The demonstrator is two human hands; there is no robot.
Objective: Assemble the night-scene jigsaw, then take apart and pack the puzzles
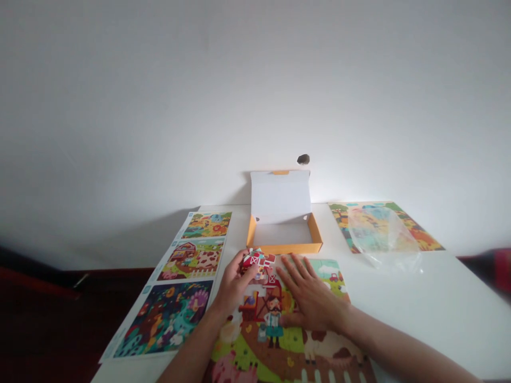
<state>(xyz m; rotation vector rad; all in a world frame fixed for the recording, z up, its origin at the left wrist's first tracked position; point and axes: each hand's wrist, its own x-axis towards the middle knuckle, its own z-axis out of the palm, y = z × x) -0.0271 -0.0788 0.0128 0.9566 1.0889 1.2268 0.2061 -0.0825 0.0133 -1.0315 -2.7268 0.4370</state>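
A colourful farm jigsaw puzzle (279,346) lies on the white table (419,308) in front of me. My left hand (233,284) is closed on a few red-and-white barn puzzle pieces (257,259) at the puzzle's upper left corner. My right hand (309,292) lies flat on the puzzle's upper middle, fingers stretched out and spread, pressing on the assembled pieces beside a farmer figure (273,319).
An open orange box with a raised white lid (281,223) stands just behind the puzzle. A strip of three picture sheets (179,282) lies at the left. Another picture (415,229) with a clear plastic bag (383,236) on it lies at the back right.
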